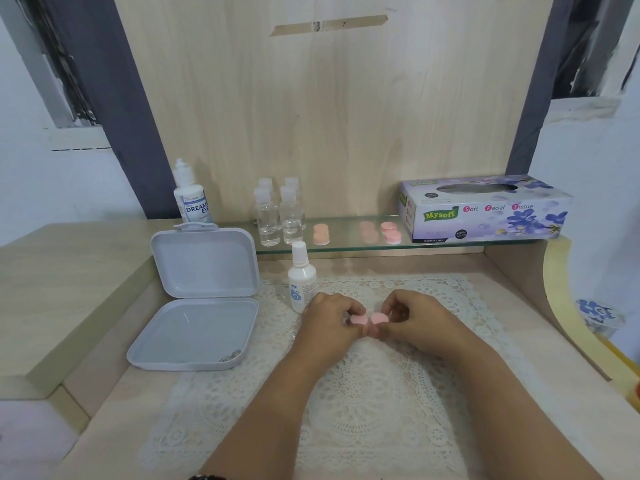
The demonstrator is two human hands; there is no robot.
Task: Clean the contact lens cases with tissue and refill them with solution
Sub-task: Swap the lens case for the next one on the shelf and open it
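A pink contact lens case (369,319) with two round caps lies on the lace mat (363,393) in the middle. My left hand (329,320) pinches its left cap, and my right hand (412,320) pinches its right cap. A small white solution bottle (302,277) stands just left of my left hand. More pink lens cases (321,234) (391,232) sit on the glass shelf (346,249). The tissue box (485,207) rests at the shelf's right end.
An open grey plastic box (197,299) lies at the left. A larger solution bottle (192,195) stands behind it. Several small clear bottles (280,216) stand on the shelf's left part. A wooden panel rises at the back.
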